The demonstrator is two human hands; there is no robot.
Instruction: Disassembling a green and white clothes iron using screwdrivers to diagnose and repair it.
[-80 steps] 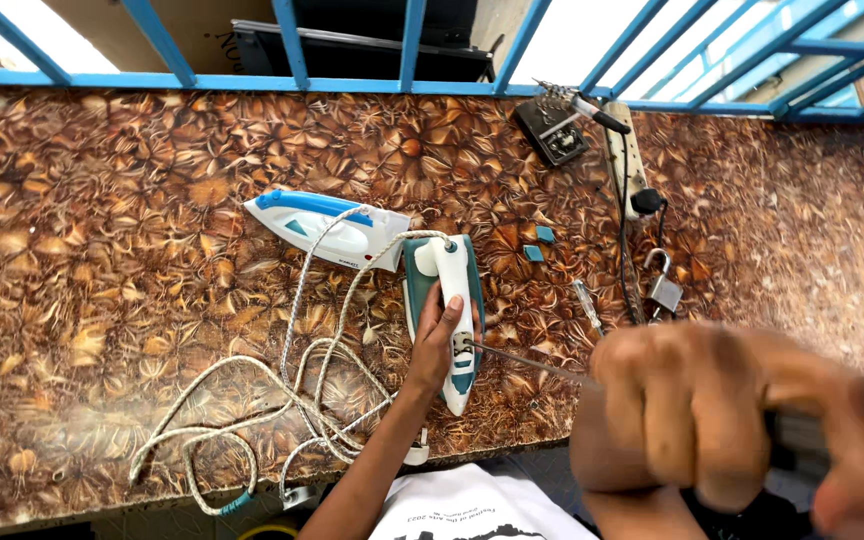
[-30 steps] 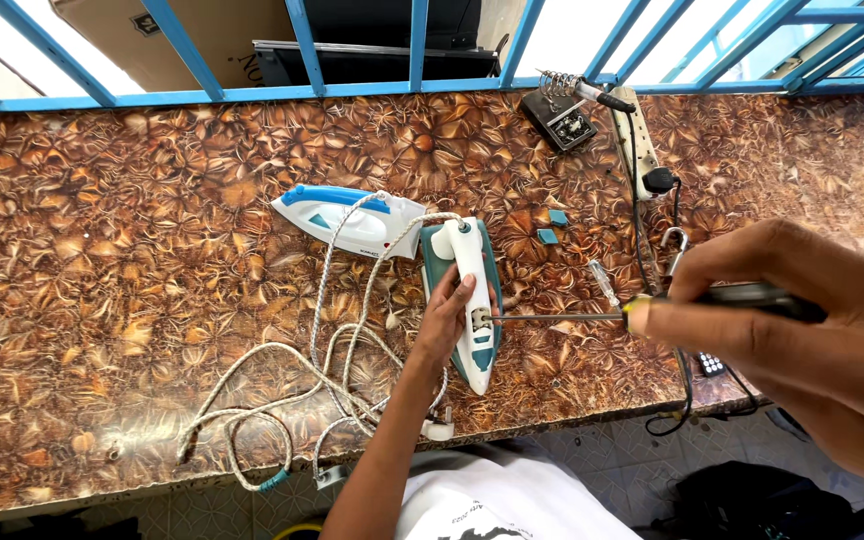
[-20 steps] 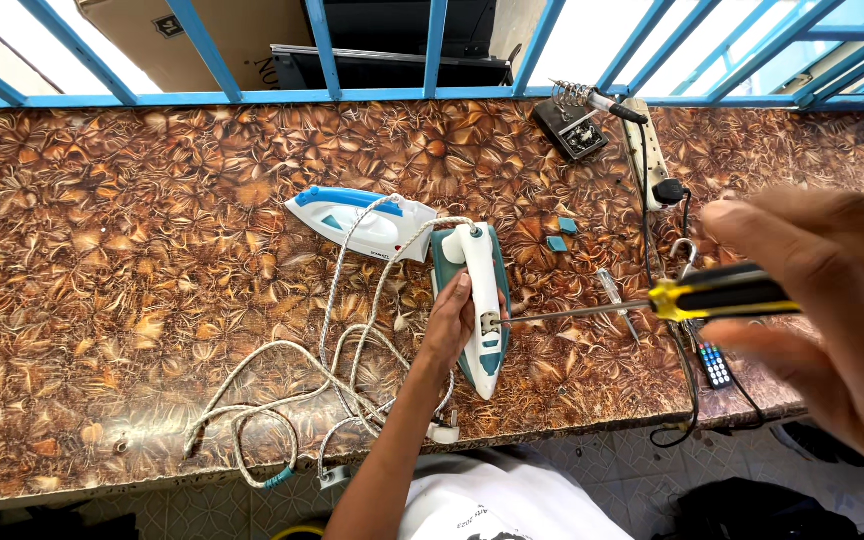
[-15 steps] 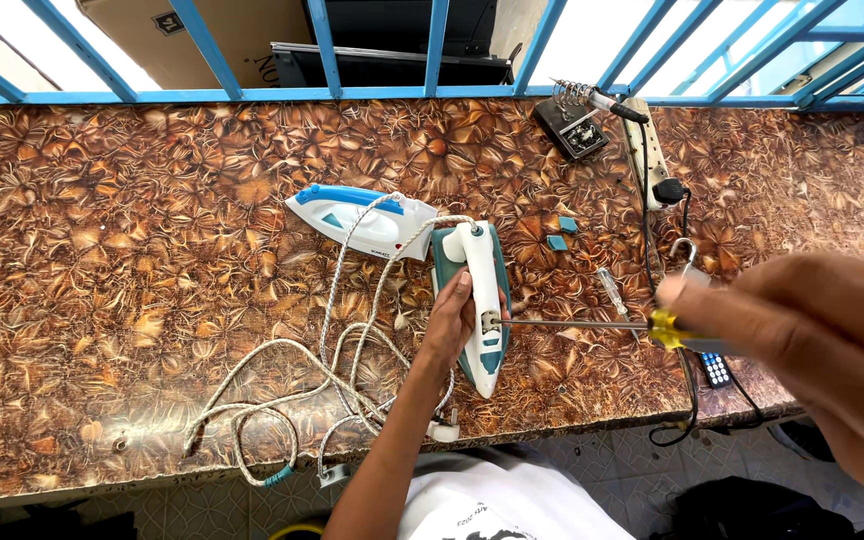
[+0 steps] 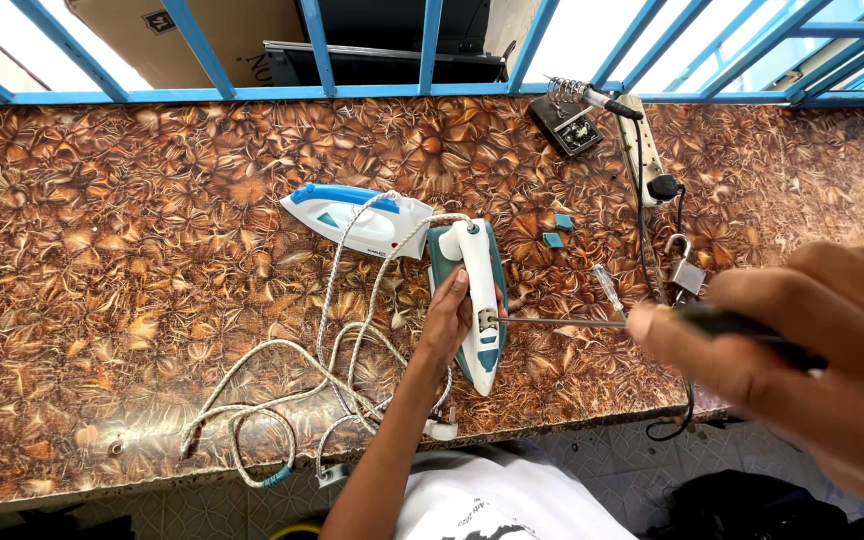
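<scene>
A teal and white clothes iron (image 5: 474, 285) lies on the brown patterned countertop (image 5: 102, 280). My left hand (image 5: 448, 318) rests on its left side, holding it steady. My right hand (image 5: 802, 360), large and blurred at the right, grips a screwdriver (image 5: 592, 322) by its dark handle. The thin metal shaft points left, with its tip at the rear part of the iron's white handle. A second iron (image 5: 357, 216), blue and white, lies just behind and to the left, tip pointing left.
White cords (image 5: 332, 370) coil over the front of the counter with a plug (image 5: 440, 430) at the edge. At the back right are a soldering iron stand (image 5: 567, 120), a power strip (image 5: 642, 150), a padlock (image 5: 685, 270) and two small teal pieces (image 5: 557, 232). Blue window bars (image 5: 422, 50) run behind.
My right hand has brought the screwdriver in from the right and lowered it, so its tip now meets the teal iron's handle. My left hand stays on the iron.
</scene>
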